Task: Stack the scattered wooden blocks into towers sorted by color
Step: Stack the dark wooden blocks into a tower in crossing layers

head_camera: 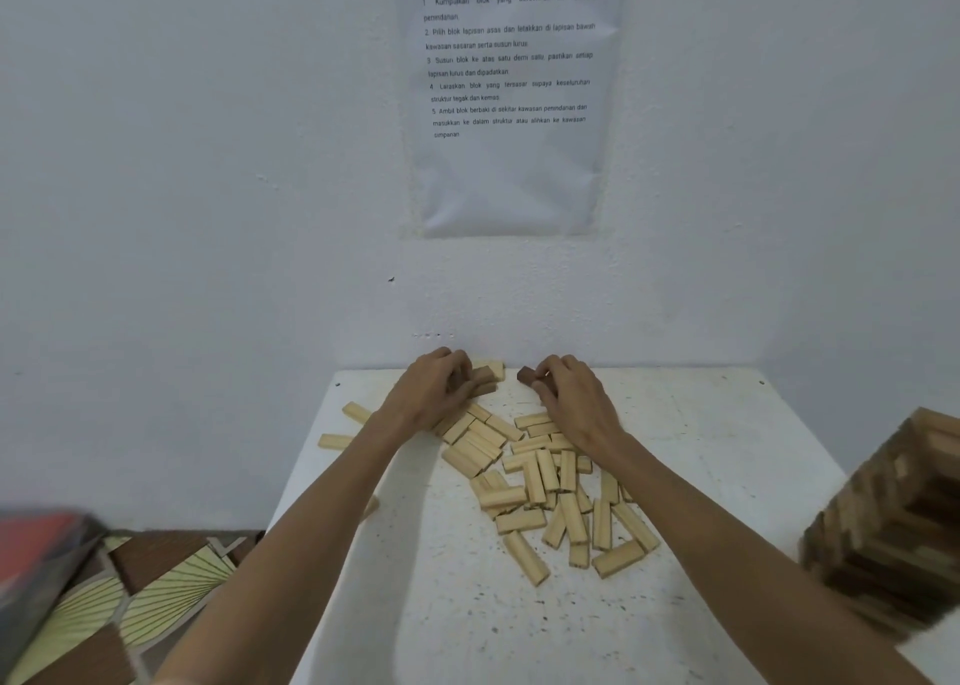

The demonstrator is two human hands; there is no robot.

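Left hand (434, 390) curls round dark brown wooden blocks (482, 378), right hand (569, 396) pinches a lone dark brown block (527, 375): probably separating them from scattered pale wooden blocks (545, 481).

the pile of pale blocks (545, 487) fills the middle of the counter (727, 450), from just before the wall (208, 216) down between the forearms. bare counter lies right of the pile, as far as the block tower (893, 528) at the right edge. the near strip is bare too. two loose blocks (356, 412) lie by the left edge. at the wall the left hand (434, 393) grips dark blocks (484, 378) and the right hand (571, 398) pinches a dark block (526, 374), with a narrow gap between them.
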